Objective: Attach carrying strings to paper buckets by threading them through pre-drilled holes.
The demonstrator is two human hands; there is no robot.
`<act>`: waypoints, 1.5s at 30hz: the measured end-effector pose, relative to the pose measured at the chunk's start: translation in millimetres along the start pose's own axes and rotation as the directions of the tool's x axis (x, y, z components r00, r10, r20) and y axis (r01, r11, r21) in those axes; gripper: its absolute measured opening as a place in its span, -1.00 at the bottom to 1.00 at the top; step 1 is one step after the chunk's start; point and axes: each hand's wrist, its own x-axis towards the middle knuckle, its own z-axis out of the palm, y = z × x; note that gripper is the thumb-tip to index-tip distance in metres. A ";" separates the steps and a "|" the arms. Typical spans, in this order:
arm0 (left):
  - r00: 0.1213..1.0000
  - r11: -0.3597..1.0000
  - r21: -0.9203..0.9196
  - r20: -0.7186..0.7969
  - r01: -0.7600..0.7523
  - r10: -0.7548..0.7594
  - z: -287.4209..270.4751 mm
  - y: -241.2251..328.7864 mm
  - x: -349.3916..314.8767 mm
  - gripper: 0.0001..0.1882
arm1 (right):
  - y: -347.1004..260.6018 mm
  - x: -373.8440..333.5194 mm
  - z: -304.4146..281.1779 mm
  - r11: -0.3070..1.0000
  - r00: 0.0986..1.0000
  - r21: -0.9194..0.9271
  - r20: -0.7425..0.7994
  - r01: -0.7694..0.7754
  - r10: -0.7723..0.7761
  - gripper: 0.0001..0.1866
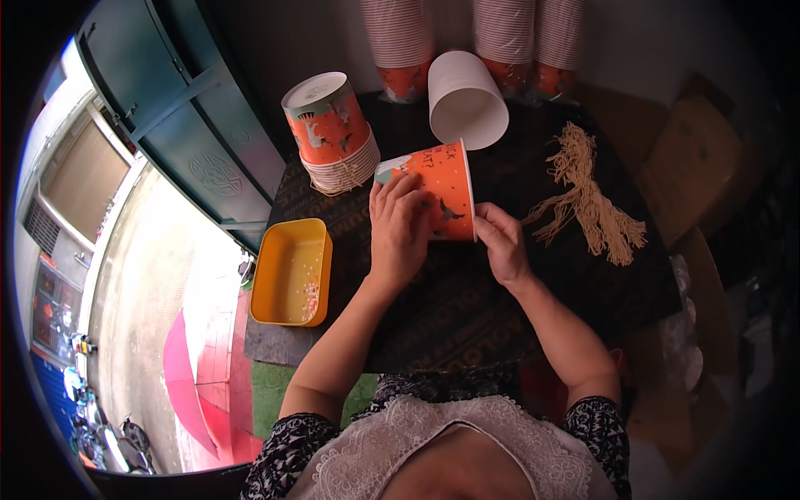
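Observation:
An orange paper bucket (447, 179) with dark bat and pale ghost pictures lies tipped on its side between my hands, its rim facing right. My left hand (400, 229) curls its fingers over the bucket's near left side. At the rim, my right hand (502, 243) pinches with thumb and fingers; whether a string is in that pinch I cannot tell. Behind and left, a stack of similar orange buckets (327, 125) stands upside down, with cord ends showing under it. Past the held bucket lies a white bucket (463, 96), its open mouth toward me.
To the right on the dark table (500, 333) lies a tied bundle of beige cords (587, 204). A yellow tray (259, 279) with small pale and pink bits sits at the left edge. Tall wrapped bucket stacks (398, 37) line the back. A green metal door (187, 125) stands left.

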 end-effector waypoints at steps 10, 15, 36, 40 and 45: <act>1.000 1.000 0.005 0.001 0.007 -0.007 0.6 -6.7 -3.2 -0.63 | 6.3 -1.0 -3.4 0.999 0.996 -0.008 0.076 -0.041 0.042 -0.89; 0.991 0.998 0.009 -0.119 0.056 -0.054 1.5 4.5 -3.6 -0.65 | 7.8 -0.3 -0.4 0.996 0.995 -0.077 0.093 0.040 -0.033 -0.89; 0.971 0.944 -0.233 -0.008 0.232 -0.241 15.3 36.9 -30.0 -0.78 | 3.7 -4.2 8.1 0.989 0.987 0.133 0.158 -0.058 0.037 -0.80; 0.957 0.923 -0.264 -0.005 0.279 -0.291 17.3 34.9 -32.9 -0.79 | 2.3 -6.1 10.8 0.998 0.988 0.048 0.153 -0.035 0.027 -0.82; 0.944 0.906 -0.274 0.029 0.323 -0.328 16.5 33.2 -34.1 -0.81 | 3.0 -8.1 15.0 1.000 0.993 0.003 0.115 0.005 -0.006 -0.84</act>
